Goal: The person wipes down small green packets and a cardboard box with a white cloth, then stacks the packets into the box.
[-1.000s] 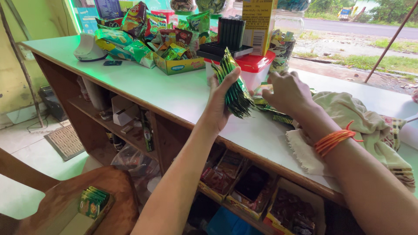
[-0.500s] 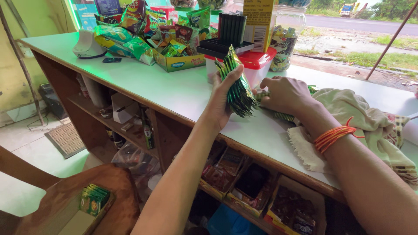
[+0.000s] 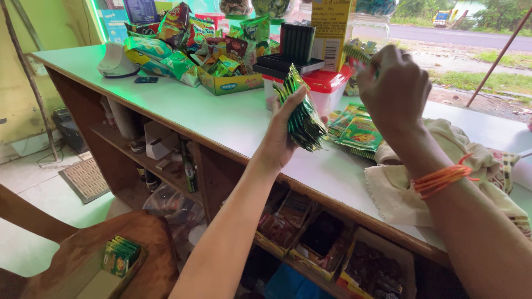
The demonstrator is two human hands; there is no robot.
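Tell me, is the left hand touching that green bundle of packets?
Touching. The head view shows the left hand wrapped around the bundle of green packets, with its thumb and fingers pressed against the sides.

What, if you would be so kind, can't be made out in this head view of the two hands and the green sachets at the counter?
- Right hand: seen from the back, so its fingers hide whatever it pinches.
- Stack of green sachets in the left hand: edge-on, count unreadable.
- Loose sachets on the counter: partly hidden behind the right wrist.
- Cloth: cut off by the right forearm.
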